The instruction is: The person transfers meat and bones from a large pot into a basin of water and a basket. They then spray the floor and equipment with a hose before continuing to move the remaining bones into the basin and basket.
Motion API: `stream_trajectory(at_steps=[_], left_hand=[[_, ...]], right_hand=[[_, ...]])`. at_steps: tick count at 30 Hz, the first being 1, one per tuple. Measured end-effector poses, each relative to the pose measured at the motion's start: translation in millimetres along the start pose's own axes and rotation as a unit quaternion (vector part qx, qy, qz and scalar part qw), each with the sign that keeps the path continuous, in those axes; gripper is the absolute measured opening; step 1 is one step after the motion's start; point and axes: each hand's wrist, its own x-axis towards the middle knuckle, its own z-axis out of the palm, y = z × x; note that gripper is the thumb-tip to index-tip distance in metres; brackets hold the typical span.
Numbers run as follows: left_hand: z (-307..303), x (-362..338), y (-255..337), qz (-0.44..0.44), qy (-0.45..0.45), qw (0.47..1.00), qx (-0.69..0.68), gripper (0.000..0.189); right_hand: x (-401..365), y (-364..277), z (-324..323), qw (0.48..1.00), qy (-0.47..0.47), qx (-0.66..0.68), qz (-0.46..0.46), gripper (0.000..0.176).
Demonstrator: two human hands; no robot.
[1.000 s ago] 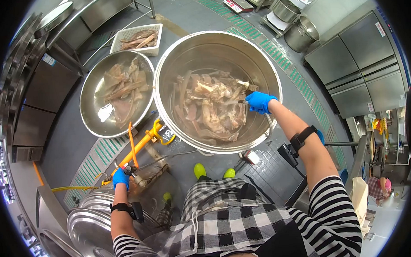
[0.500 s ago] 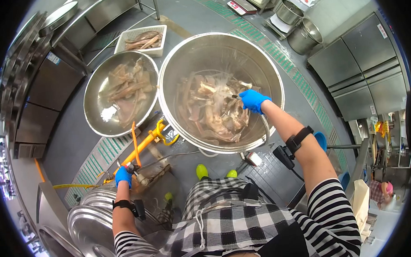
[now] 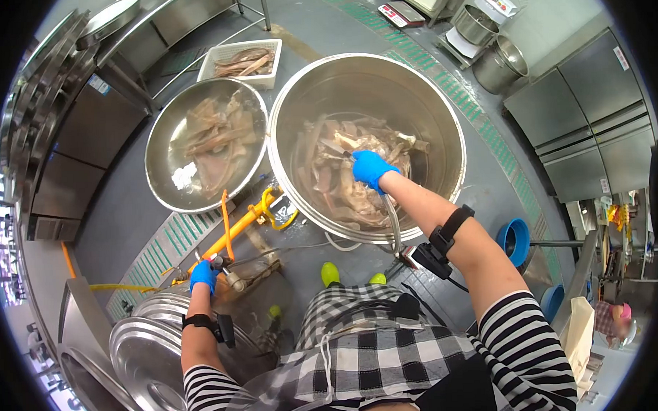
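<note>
My right hand (image 3: 371,169), in a blue glove, is closed round the end of a hose (image 3: 394,221) inside a large steel pot (image 3: 439,129). The hose bends down over the pot's near rim. Under the hand lie wet pieces of meat and bone (image 3: 346,183); what looks like a jet of water leaves the hose tip toward the upper left. My left hand (image 3: 202,276), also gloved in blue, is wrapped round a metal valve (image 3: 219,262) beside the yellow pipe (image 3: 232,234). Its fingers are partly hidden.
Left of the pot stands a wide steel basin (image 3: 156,164) with pale meat pieces in water. A white basket (image 3: 265,81) of meat sits behind it. Steel lids (image 3: 142,360) lean by my left arm. At right are a blue bucket (image 3: 515,242) and, farther off, another person (image 3: 610,319).
My right hand has moved left and slightly nearer with the hose, and the splash on the meat has shifted left. My left hand stays on the valve. The whole view has shifted slightly.
</note>
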Motion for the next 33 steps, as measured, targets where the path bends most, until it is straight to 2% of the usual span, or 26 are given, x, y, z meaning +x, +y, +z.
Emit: stream_trajectory(at_steps=[2, 4, 6, 8, 9, 11, 12, 13, 14, 15, 16, 17, 18, 19, 20, 21, 23, 24, 25, 27, 29, 31, 32, 33], left_hand=[[-0.4, 0.3, -2.2, -0.001, -0.025, 1.0, 0.004, 0.03], [7.7, 3.7, -8.0, 0.031, 0.04, 0.999, -0.005, 0.03], [7.0, 2.1, -3.5, 0.021, 0.044, 0.999, -0.018, 0.03], [7.6, 2.7, -2.5, 0.012, 0.049, 0.998, -0.029, 0.03], [9.2, 4.7, -3.9, 0.009, 0.047, 0.999, -0.018, 0.031], [10.7, 6.8, -4.4, 0.005, 0.045, 0.999, -0.008, 0.032], [11.0, 7.2, -4.1, -0.002, 0.044, 0.999, -0.011, 0.032], [11.3, 7.5, -3.8, -0.01, 0.043, 0.999, -0.014, 0.033], [14.4, 10.2, -6.6, -0.01, 0.043, 0.999, -0.013, 0.033], [17.3, 13.0, -9.5, -0.004, 0.048, 0.999, -0.011, 0.033], [20.6, 15.5, -12.3, 0.003, 0.053, 0.999, -0.009, 0.033], [21.9, 16.3, -12.7, 0.003, 0.052, 0.999, -0.008, 0.033], [23.1, 17.2, -13.2, 0.001, 0.054, 0.999, -0.007, 0.033], [23.8, 18.1, -14.1, 0.0, 0.056, 0.998, -0.006, 0.032], [22.9, 17.6, -13.3, 0.0, 0.055, 0.998, -0.004, 0.032], [22.6, 16.9, -12.2, -0.003, 0.06, 0.998, -0.005, 0.032], [20.4, 14.1, -9.3, -0.005, 0.063, 0.998, -0.004, 0.031], [17.8, 11.1, -7.6, 0.0, 0.063, 0.998, -0.007, 0.031], [15.9, 9.0, -6.7, 0.006, 0.064, 0.998, -0.011, 0.03], [14.4, 7.8, -6.9, 0.008, 0.059, 0.998, -0.013, 0.03], [15.6, 8.8, -8.3, 0.011, 0.056, 0.998, -0.016, 0.03], [19.8, 12.4, -10.2, -0.005, 0.068, 0.997, -0.018, 0.03], [19.6, 12.8, -9.7, -0.004, 0.068, 0.998, -0.018, 0.03], [18.9, 13.2, -9.5, -0.001, 0.065, 0.998, -0.016, 0.03]], right_hand=[[10.0, 4.9, 6.9, 0.998, 0.036, -0.018, -0.039, 0.032], [10.3, 4.5, 8.4, 0.997, 0.043, -0.021, -0.052, 0.033], [2.9, -7.4, 1.6, 0.996, 0.05, -0.025, -0.064, 0.033], [-3.1, -16.8, -4.1, 0.997, -0.011, 0.079, -0.001, 0.032], [-2.5, -16.0, -3.1, 0.997, -0.011, 0.079, -0.001, 0.032], [1.8, -10.8, -1.0, 0.991, -0.121, -0.009, -0.059, 0.032], [8.7, -3.9, 2.3, 0.991, -0.121, -0.009, -0.059, 0.032], [16.2, 2.8, 5.2, 0.957, -0.117, -0.187, -0.189, 0.031], [14.1, -1.5, 2.5, 0.875, -0.107, -0.356, -0.31, 0.031], [11.0, -4.9, 0.5, 0.876, -0.107, -0.355, -0.31, 0.031], [7.9, -8.3, -1.8, 0.965, -0.123, -0.197, -0.124, 0.027], [3.6, -13.3, -4.7, 0.989, -0.13, -0.026, 0.069, 0.024], [4.1, -10.4, -3.6, 0.989, -0.131, -0.025, 0.07, 0.024], [4.8, -6.0, -2.6, 0.956, -0.154, -0.232, -0.094, 0.018], [0.4, -9.9, -5.2, 0.855, -0.165, -0.422, -0.251, 0.016], [-3.5, -13.2, -8.7, 0.856, -0.166, -0.421, -0.25, 0.016], [-15.4, -22.6, -22.9, 0.843, -0.227, -0.434, -0.224, 0.018], [-21.6, -26.1, -26.4, 0.915, -0.227, -0.321, -0.091, 0.019], [-21.0, -23.5, -24.7, 0.915, -0.228, -0.32, -0.09, 0.019], [-20.6, -18.8, -23.9, 0.862, -0.279, -0.398, -0.143, 0.019], [-25.6, -11.5, -23.9, 0.853, -0.284, -0.402, -0.172, 0.019], [-28.5, -2.9, -23.4, 0.911, -0.287, -0.286, -0.079, 0.016], [-31.7, -1.6, -25.9, 0.95, -0.284, -0.103, 0.078, 0.014], [-34.1, 0.0, -30.2, 0.95, -0.284, -0.103, 0.079, 0.014]])
